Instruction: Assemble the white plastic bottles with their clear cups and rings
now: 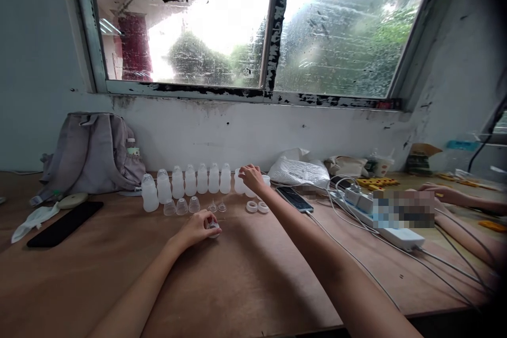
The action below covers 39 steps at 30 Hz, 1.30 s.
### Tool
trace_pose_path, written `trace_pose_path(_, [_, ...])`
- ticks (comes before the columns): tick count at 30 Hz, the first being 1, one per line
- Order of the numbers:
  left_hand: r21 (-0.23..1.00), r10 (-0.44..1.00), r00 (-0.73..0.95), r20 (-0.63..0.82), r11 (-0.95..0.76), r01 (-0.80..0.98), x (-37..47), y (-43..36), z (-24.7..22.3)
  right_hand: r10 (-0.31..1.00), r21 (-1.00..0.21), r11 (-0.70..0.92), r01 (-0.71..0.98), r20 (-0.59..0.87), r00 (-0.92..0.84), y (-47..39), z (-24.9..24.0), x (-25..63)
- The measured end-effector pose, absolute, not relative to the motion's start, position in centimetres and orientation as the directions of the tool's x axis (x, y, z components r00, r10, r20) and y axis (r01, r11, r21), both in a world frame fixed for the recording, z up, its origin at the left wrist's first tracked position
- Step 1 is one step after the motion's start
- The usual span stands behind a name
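Observation:
Plastic baby bottles (179, 184) stand in a row near the wall, most with clear dome caps. At the row's right end stand uncapped bottles (240, 182), partly hidden by my right hand (251, 176). Its fingers are pinched at the rim of one. My left hand (201, 225), resting low over the table, is closed around a small white bottle ring (214, 228), largely covered by the fingers. Loose clear caps (181, 206) sit just beyond it, beside two clear teats (213, 206). To the right lie two white rings (251, 206).
At left are a grey backpack (93, 153), a black flat case (65, 224) and a white cloth (35, 220). On the right are a phone (295, 199), a silver bag (301, 170) and a power strip (400, 236) with trailing cables. Another person's arm (459, 229) rests farther right.

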<state>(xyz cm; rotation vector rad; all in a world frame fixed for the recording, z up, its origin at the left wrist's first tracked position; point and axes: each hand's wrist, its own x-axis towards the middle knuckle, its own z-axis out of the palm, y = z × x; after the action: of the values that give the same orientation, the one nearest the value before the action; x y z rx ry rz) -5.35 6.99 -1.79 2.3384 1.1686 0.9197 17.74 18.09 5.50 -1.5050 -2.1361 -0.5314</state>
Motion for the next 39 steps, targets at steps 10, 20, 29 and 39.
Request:
trace_pose_path(10, [0.637, 0.835, 0.388, 0.391, -0.550, 0.541, -4.9, 7.4, -2.3, 0.809, 0.108, 0.268, 0.957, 0.515, -0.284, 19.6, 3.9, 17.4])
trace_pose_path(20, [0.631, 0.805, 0.275, 0.526, -0.586, 0.509, -4.3, 7.4, -2.8, 0.645, -0.087, 0.420, 0.903, 0.729, -0.229, 13.8, 4.2, 15.1])
trace_pose_path(29, [0.729, 0.776, 0.141, 0.614, -0.627, 0.276, -1.6, 6.3, -3.1, 0.565, -0.182, 0.765, 0.618, 0.651, -0.508, 5.3, -1.7, 13.9])
trace_pose_path(39, [0.634, 0.776, 0.092, 0.625, -0.572, 0.520, 4.2, 10.8, -3.2, 0.665, -0.053, 0.574, 0.817, 0.612, -0.428, 9.4, -1.6, 17.7])
